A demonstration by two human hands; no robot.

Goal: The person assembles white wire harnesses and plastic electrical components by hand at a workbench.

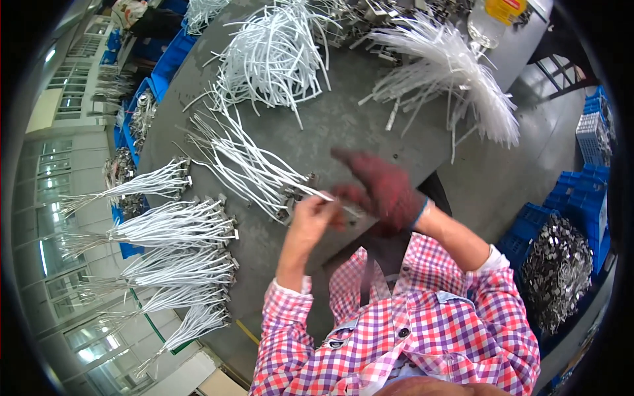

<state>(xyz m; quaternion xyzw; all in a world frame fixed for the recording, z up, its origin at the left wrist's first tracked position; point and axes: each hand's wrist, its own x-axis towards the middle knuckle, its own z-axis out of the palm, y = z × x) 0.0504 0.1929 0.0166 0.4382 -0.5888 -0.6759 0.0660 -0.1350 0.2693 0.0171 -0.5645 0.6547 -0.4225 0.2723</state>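
Observation:
My bare left hand (312, 223) is closed in a pinch on a white-sleeved wire (316, 193) near the table's front edge. The wire's near end runs toward my other hand, and its tip is too blurred to make out. Just to the right is my right hand (386, 191) in a dark red glove, somewhat smeared by motion. Its fingers look stretched and apart, with nothing visible between them. Beyond my left hand lies a loose bunch of white-sleeved wires (247, 165) with bare thin ends at the far left and small metal pieces (290, 201) at the near end.
Several bundles of white wires (175, 224) lie along the table's left edge. A heap of white tubes (271, 59) and a pile of clear tubes (449, 79) sit at the back, beside a clear bottle (487, 26). Blue crates (574, 204) and metal parts (558, 270) stand at right.

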